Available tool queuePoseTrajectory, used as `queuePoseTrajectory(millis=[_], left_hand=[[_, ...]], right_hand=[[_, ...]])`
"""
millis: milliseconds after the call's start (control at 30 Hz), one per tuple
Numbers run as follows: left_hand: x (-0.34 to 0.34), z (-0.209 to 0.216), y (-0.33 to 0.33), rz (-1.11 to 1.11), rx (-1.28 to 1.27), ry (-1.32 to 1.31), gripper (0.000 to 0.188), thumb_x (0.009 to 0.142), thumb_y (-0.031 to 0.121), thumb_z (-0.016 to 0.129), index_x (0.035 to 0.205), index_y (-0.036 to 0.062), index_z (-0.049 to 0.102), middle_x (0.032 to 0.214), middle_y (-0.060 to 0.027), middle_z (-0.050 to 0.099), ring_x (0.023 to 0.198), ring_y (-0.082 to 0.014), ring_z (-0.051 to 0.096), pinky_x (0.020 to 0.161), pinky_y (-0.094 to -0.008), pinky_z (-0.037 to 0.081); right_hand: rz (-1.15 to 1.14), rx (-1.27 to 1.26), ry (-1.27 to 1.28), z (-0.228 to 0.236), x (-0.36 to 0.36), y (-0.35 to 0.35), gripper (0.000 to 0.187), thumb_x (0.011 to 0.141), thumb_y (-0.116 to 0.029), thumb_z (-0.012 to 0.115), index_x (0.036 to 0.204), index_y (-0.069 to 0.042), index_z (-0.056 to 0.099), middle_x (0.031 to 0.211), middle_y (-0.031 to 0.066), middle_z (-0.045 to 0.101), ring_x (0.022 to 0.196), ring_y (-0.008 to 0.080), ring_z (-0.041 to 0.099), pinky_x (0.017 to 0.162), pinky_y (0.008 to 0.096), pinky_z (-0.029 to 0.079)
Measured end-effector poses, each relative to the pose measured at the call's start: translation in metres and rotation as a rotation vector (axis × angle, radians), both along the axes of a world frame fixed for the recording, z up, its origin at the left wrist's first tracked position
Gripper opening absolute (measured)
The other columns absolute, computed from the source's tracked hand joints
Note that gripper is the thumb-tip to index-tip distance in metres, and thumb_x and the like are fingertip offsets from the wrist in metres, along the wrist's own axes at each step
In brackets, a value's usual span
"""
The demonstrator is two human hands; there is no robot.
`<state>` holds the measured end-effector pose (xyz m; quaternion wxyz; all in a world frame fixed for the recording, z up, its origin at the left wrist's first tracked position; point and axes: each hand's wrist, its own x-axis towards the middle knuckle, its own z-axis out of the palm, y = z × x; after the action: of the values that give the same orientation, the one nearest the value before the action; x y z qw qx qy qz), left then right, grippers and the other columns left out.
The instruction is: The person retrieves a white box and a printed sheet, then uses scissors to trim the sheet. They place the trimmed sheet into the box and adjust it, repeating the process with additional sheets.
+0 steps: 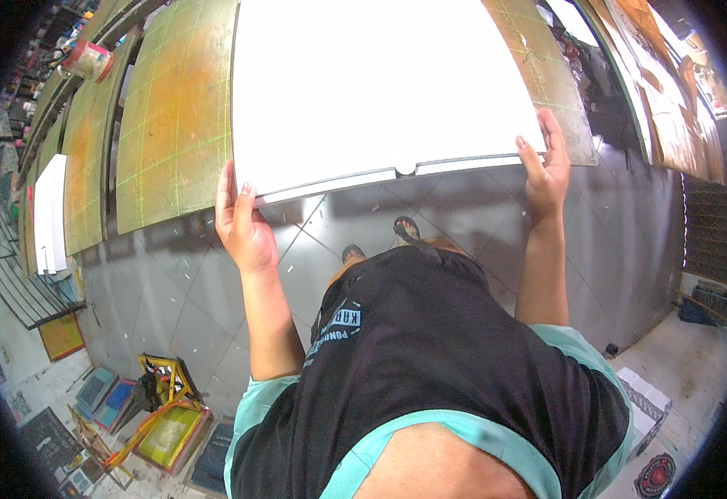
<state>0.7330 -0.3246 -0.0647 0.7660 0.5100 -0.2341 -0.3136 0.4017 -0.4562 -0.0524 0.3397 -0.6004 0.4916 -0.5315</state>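
A large white stack of flat sheets (pixel 380 91) lies on a green-and-orange stained board; its near edge looks layered and has a small rounded notch in the middle. At its near left corner my left hand (pixel 249 237) grips the edge, thumb on the front and fingers along the side. My right hand (pixel 548 179) holds the near right corner, with the thumb on the front edge and the fingers reaching up the right side. Glare hides any detail on the white top.
More stained boards (pixel 164 125) stand in a row to the left, one with a white piece (pixel 50 216) at its end. A paint-smeared tub (pixel 89 61) sits beyond. Framed screens (pixel 168 437) lean at the lower left. Brown sheets (pixel 671 91) lie at the right. Grey tiles cover the floor.
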Motion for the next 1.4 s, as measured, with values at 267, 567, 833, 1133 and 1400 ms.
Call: queuePoseTrajectory(millis=[267, 567, 833, 1133, 1400], left_hand=[[0.000, -0.002, 0.000, 0.029, 0.013, -0.038, 0.047, 0.086, -0.001, 0.051, 0.131, -0.0042, 0.041, 0.128, -0.0114, 0.051, 0.101, -0.0104, 0.053, 0.078, -0.0222, 0.041], [-0.005, 0.002, -0.001, 0.047, 0.009, 0.003, 0.049, 0.084, -0.004, 0.053, 0.131, -0.0042, 0.041, 0.120, -0.0090, 0.056, 0.093, -0.0078, 0.054, 0.074, -0.0215, 0.042], [-0.007, -0.002, -0.004, 0.101, 0.040, -0.072, 0.046, 0.085, -0.002, 0.051, 0.130, -0.0055, 0.043, 0.125, -0.0121, 0.052, 0.106, -0.0146, 0.053, 0.088, -0.0258, 0.042], [-0.012, 0.004, 0.024, 0.309, 0.053, -0.075, 0.040, 0.090, 0.006, 0.052, 0.127, -0.0054, 0.044, 0.126, -0.0151, 0.052, 0.119, -0.0216, 0.048, 0.102, -0.0323, 0.034], [-0.002, -0.017, 0.121, 0.583, 0.168, 0.041, 0.041, 0.093, 0.014, 0.049, 0.126, -0.0076, 0.041, 0.122, -0.0196, 0.053, 0.119, -0.0263, 0.047, 0.105, -0.0357, 0.032]], right_hand=[[0.010, -0.024, 0.037, 0.001, 0.003, 0.001, 0.052, 0.079, -0.002, 0.060, 0.126, 0.010, 0.042, 0.128, 0.0199, 0.048, 0.122, 0.0263, 0.044, 0.102, 0.0344, 0.033], [0.037, -0.063, 0.070, -0.008, -0.003, -0.003, 0.051, 0.078, -0.002, 0.060, 0.125, 0.009, 0.044, 0.126, 0.0198, 0.049, 0.122, 0.0261, 0.044, 0.103, 0.0343, 0.033], [0.043, -0.041, 0.144, 0.000, -0.002, -0.001, 0.050, 0.078, -0.003, 0.060, 0.125, 0.008, 0.044, 0.123, 0.0176, 0.051, 0.118, 0.0254, 0.046, 0.100, 0.0342, 0.034], [0.003, -0.453, 0.162, 0.042, 0.016, 0.003, 0.044, 0.080, -0.006, 0.058, 0.120, 0.007, 0.045, 0.120, 0.0204, 0.048, 0.113, 0.0305, 0.047, 0.095, 0.0417, 0.038], [0.913, -0.682, -0.171, 0.063, 0.106, 0.022, 0.023, 0.081, -0.006, 0.059, 0.100, 0.006, 0.053, 0.079, 0.0152, 0.061, 0.071, 0.0283, 0.059, 0.070, 0.0428, 0.049]])
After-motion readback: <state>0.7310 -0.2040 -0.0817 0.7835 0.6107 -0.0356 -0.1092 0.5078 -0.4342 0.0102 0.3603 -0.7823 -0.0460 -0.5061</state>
